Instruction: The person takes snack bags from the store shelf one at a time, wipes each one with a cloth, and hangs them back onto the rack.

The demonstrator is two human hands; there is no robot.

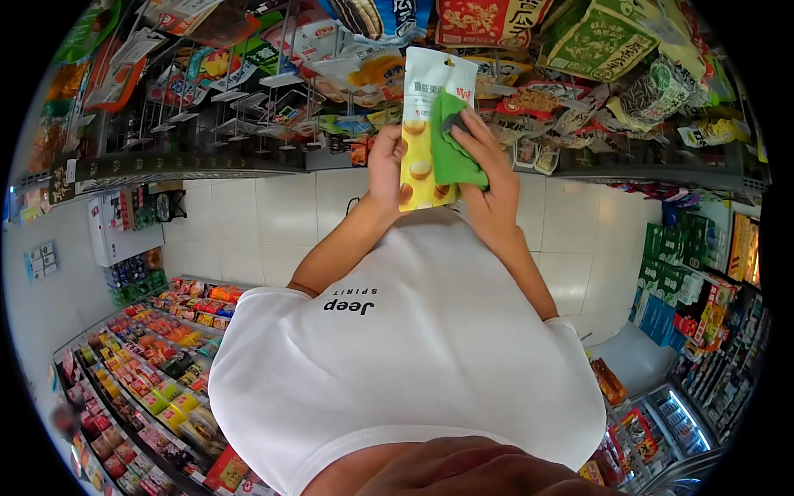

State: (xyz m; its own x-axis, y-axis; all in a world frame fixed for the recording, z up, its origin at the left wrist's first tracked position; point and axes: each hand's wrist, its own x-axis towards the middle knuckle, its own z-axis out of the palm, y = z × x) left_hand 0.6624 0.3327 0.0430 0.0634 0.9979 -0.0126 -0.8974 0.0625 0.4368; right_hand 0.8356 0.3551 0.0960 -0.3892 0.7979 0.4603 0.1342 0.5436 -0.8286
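A white and yellow snack bag (418, 169) with pictures of round brown-shelled nuts is held up in front of the chest. My left hand (385, 169) grips its left edge, with the fingers closed behind it. My right hand (495, 178) presses a folded green cloth (449, 153) with a dark patch against the right side of the bag's front. The fingers of that hand are bent over the cloth, and its thumb is partly hidden. Just beyond the bag hang several snack packets, among them a red packet (488, 23).
A rack of hanging packets, including a green bag (597, 40), spans the far side above a dark shelf edge (207, 165). Product shelves (149, 364) stand behind on the left. Stacked green boxes (674, 256) and a lit cooler (682, 422) are on the right, over a tiled floor (285, 215).
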